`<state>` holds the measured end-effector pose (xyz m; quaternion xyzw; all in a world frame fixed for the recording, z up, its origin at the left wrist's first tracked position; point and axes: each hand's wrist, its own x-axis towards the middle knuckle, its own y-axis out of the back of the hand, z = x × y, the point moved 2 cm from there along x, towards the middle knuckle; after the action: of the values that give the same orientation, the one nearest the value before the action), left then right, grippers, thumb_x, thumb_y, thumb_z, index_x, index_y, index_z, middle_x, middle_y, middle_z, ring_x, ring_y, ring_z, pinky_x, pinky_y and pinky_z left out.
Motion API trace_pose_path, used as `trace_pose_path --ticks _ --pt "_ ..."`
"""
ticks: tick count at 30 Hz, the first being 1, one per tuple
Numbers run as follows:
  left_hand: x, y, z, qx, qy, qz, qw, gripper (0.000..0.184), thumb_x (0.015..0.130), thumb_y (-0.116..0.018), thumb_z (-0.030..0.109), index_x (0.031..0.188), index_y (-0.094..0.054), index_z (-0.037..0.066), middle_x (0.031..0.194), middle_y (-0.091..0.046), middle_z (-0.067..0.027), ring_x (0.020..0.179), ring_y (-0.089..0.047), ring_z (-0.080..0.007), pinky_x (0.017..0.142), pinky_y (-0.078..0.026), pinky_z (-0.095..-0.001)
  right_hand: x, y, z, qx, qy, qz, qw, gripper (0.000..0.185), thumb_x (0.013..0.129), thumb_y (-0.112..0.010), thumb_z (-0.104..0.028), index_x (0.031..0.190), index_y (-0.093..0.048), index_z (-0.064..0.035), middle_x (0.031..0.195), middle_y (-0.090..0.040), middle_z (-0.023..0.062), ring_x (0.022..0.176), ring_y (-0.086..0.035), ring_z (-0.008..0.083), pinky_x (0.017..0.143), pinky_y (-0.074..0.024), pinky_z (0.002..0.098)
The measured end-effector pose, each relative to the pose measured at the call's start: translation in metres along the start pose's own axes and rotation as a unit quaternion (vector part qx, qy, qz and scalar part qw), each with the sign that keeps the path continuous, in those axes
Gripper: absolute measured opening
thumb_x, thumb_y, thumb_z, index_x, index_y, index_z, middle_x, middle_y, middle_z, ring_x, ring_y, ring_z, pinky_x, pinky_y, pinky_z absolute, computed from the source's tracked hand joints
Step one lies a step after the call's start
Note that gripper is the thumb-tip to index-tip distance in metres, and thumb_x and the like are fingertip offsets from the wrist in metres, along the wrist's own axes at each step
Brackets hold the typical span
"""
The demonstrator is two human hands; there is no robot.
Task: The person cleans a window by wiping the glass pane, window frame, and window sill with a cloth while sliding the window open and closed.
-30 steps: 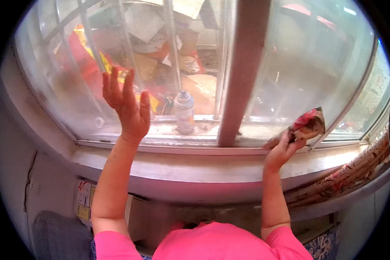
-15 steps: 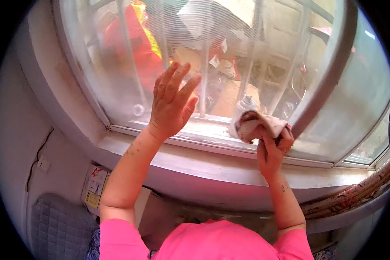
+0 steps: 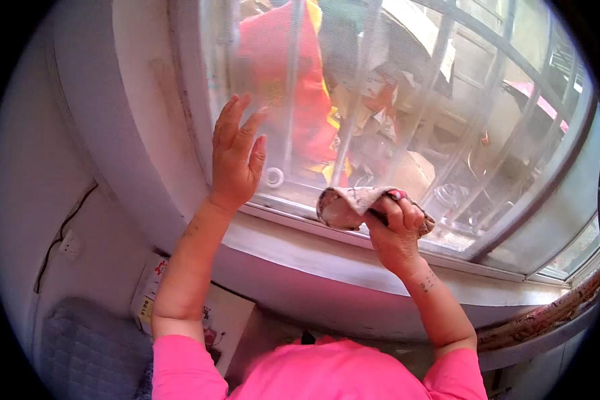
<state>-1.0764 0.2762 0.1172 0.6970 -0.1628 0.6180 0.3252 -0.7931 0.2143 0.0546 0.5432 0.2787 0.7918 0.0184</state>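
Observation:
My left hand (image 3: 236,157) is raised with its fingers apart at the left part of the window (image 3: 393,100), holding nothing. Bunched in my right hand (image 3: 398,235) is a stained, pale cloth (image 3: 343,207) with a bit of red on it. The cloth is at the lower part of the window, just above the sill (image 3: 306,257). Through the mesh and bars show a red and yellow bag (image 3: 290,80) and cardboard pieces. A pale bottle (image 3: 446,197) stands behind the window, right of my right hand, partly blurred.
A wall socket (image 3: 70,245) with a dark cable (image 3: 50,250) is at the left. Below it sits a grey quilted cushion (image 3: 90,347). An open white box (image 3: 230,313) lies under the sill. A rolled patterned fabric (image 3: 546,320) runs along the right.
The view has swung left along the window. The cloth has moved left across the glass, past the bottle, in my right hand. My left hand stays raised with its fingers apart.

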Motion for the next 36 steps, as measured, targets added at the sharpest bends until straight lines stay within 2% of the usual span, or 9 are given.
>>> trace_pose_path --ticks 7,16,26,28,29,31,33,34,36 --pt "0.0 0.019 -0.024 0.012 0.011 -0.001 1.0 0.035 0.089 -0.051 0.009 0.124 -0.053 0.005 0.137 -0.043 -0.015 0.129 -0.037 -0.0354 0.106 -0.029 -0.0446 0.04 -0.057 -0.068 0.018 0.1 -0.044 0.994 0.031 0.074 -0.058 -0.023 0.103 -0.064 -0.0216 0.122 -0.047 -0.0029 0.118 -0.038 0.0182 0.093 -0.028 0.0348" --pt "0.0 0.016 -0.027 0.014 0.008 0.012 1.0 0.037 0.085 -0.049 0.001 0.121 -0.055 0.004 0.134 -0.046 -0.0141 0.127 -0.039 -0.0355 0.105 -0.031 -0.045 0.072 -0.092 -0.112 -0.002 0.163 -0.045 0.986 0.039 0.073 -0.056 -0.021 0.111 -0.062 -0.0138 0.126 -0.044 -0.0025 0.122 -0.036 0.0166 0.101 -0.0272 0.0331" --pt "0.011 0.001 -0.033 0.051 0.019 0.132 0.99 0.039 0.083 -0.049 0.0 0.123 -0.05 0.004 0.129 -0.045 -0.0154 0.123 -0.039 -0.0359 0.102 -0.029 -0.0475 0.096 -0.014 -0.035 0.009 0.119 -0.105 0.987 0.034 0.076 -0.055 -0.019 0.109 -0.062 -0.0153 0.121 -0.046 0.0014 0.117 -0.041 0.0207 0.089 -0.0337 0.0357" --pt "0.012 -0.004 -0.038 0.062 0.022 0.156 0.985 0.038 0.085 -0.049 0.003 0.123 -0.049 0.003 0.13 -0.045 -0.0156 0.122 -0.039 -0.0364 0.101 -0.029 -0.048 0.11 0.016 -0.014 0.011 0.085 -0.063 0.994 0.027 0.077 -0.059 -0.017 0.103 -0.066 -0.0199 0.12 -0.047 -0.0011 0.117 -0.041 0.0226 0.086 -0.035 0.0375" --pt "0.013 -0.007 -0.039 0.067 0.024 0.166 0.984 0.036 0.087 -0.048 0.005 0.123 -0.049 0.003 0.13 -0.044 -0.0158 0.122 -0.039 -0.0365 0.101 -0.029 -0.048 0.121 0.036 -0.005 0.002 0.095 0.016 0.995 0.02 0.072 -0.065 -0.015 0.092 -0.067 -0.0179 0.11 -0.055 -0.0005 0.103 -0.051 0.024 0.077 -0.0387 0.0396" --pt "0.015 -0.011 -0.04 0.089 0.027 0.175 0.98 0.034 0.088 -0.048 0.008 0.122 -0.049 0.003 0.131 -0.044 -0.0158 0.121 -0.04 -0.0366 0.1 -0.03 -0.0481 0.14 0.065 0.015 -0.063 0.102 0.04 0.992 0.018 0.075 -0.065 -0.014 0.092 -0.066 -0.0174 0.108 -0.056 0.0016 0.101 -0.051 0.0255 0.08 -0.0372 0.0408" --pt "0.014 -0.013 -0.041 0.124 0.033 0.175 0.976 0.033 0.09 -0.047 0.01 0.122 -0.05 0.003 0.131 -0.045 -0.0155 0.121 -0.04 -0.0364 0.099 -0.03 -0.0484 0.169 0.092 0.03 -0.029 -0.026 -0.039 0.998 0.023 0.078 -0.062 -0.013 0.1 -0.067 -0.0183 0.114 -0.054 0.0023 0.11 -0.048 0.025 0.087 -0.0348 0.0386" --pt "0.013 -0.013 -0.042 0.127 0.025 0.174 0.976 0.033 0.09 -0.046 0.01 0.122 -0.05 0.002 0.131 -0.046 -0.0157 0.121 -0.041 -0.0362 0.1 -0.029 -0.0484 0.173 0.095 0.047 -0.144 0.091 0.052 0.984 0.024 0.079 -0.061 -0.011 0.102 -0.066 -0.0174 0.118 -0.054 0.0033 0.111 -0.048 0.0263 0.087 -0.0356 0.039" --pt "0.01 -0.012 -0.045 0.132 0.011 0.172 0.976 0.032 0.092 -0.045 0.01 0.122 -0.05 0.002 0.13 -0.047 -0.0162 0.122 -0.041 -0.0356 0.103 -0.027 -0.0484 0.203 0.107 0.077 -0.209 0.136 0.109 0.962 0.032 0.078 -0.059 -0.004 0.109 -0.063 -0.0136 0.12 -0.054 0.0091 0.111 -0.048 0.0286 0.087 -0.038 0.0417"
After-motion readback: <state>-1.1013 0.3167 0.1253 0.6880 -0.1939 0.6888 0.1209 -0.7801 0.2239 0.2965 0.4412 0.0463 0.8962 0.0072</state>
